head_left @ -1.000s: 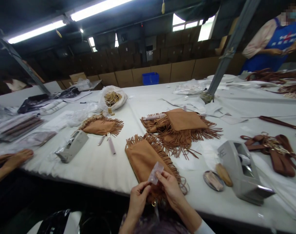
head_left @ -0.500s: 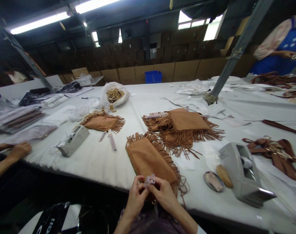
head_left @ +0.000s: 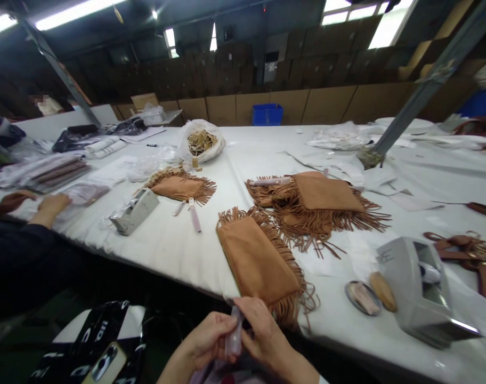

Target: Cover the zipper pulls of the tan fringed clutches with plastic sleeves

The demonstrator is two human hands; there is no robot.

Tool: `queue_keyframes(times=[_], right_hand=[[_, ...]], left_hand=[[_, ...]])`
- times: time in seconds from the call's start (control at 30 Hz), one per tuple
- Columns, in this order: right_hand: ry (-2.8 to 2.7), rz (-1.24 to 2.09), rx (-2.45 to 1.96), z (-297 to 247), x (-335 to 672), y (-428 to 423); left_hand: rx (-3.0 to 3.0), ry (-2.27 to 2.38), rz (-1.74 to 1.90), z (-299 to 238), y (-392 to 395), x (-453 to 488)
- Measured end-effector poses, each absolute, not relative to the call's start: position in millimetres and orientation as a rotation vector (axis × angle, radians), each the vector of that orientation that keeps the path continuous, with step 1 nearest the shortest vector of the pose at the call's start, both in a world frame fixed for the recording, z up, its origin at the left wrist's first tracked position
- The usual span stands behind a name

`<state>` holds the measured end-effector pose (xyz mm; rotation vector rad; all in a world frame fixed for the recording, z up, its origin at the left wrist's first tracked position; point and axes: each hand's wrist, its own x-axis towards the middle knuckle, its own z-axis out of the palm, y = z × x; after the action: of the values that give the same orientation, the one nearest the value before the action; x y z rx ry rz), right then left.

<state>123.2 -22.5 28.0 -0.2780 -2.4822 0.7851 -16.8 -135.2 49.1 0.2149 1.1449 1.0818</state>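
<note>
A tan fringed pouch [head_left: 259,256] lies flat at the table's front edge, its near end just beyond my hands. My left hand [head_left: 211,336] pinches a pale pinkish translucent wrapping [head_left: 233,337] between thumb and fingers. From the other side, my right hand [head_left: 262,328] grips the wrapping's upper end, close to the pouch's lower edge. What lies inside the wrapping is hidden. Behind, more tan fringed pouches [head_left: 326,193] are heaped, with a similar wrapped strip [head_left: 273,182] on them. Another fringed pouch [head_left: 178,185] lies to the left, a wrapped pull [head_left: 195,217] hanging from it.
Grey tape dispensers stand left [head_left: 136,210] and right [head_left: 416,288]. Near the right one are a small round dish [head_left: 363,297] and brown straps [head_left: 462,250]. A plastic bag [head_left: 203,141] of gold-coloured pieces sits behind. A co-worker's hands [head_left: 51,208] are at far left.
My hands have come down and nearer to me, off the pouch's end, and the wrapping now hangs lengthwise between them. The view has swung left. A co-worker's second hand shows at left.
</note>
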Motion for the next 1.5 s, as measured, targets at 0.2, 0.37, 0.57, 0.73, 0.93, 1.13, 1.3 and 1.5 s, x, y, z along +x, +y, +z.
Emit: queue_keyframes(times=[0.2,0.37,0.57,0.73,0.93,1.13,1.3,1.5], right_hand=[[-2.605,0.568,-0.447,23.3,136.9,-0.6],[-2.620,0.504,-0.423,12.2,137.7,3.2],[-2.612,0.535,-0.408,15.8,138.0,3.1],[-2.621,0.627,-0.361,18.4,139.5,5.2],[-2.550,0.787,-0.374,16.9,144.0,9.2],[-2.561,0.841,-0.295,13.7,148.4,12.1],[-2.569,0.856,-0.292,10.5,149.2,13.6],[-2.499,0.912,-0.324,29.0,156.7,5.6]], left_hand=[[0.307,1.389,1.183,12.8,-134.7,-15.6],[0.421,1.393,1.261,-0.3,-127.8,-12.5],[0.574,1.423,1.123,6.0,-119.4,-12.6],[0.651,1.392,1.133,12.1,-116.1,-12.2],[0.484,1.373,1.220,17.4,-107.7,-6.6],[0.262,1.344,1.231,11.9,-106.0,-9.7],[0.124,1.353,1.293,-3.7,-104.3,-3.7],[0.147,1.484,1.363,-15.1,-107.6,2.5]])
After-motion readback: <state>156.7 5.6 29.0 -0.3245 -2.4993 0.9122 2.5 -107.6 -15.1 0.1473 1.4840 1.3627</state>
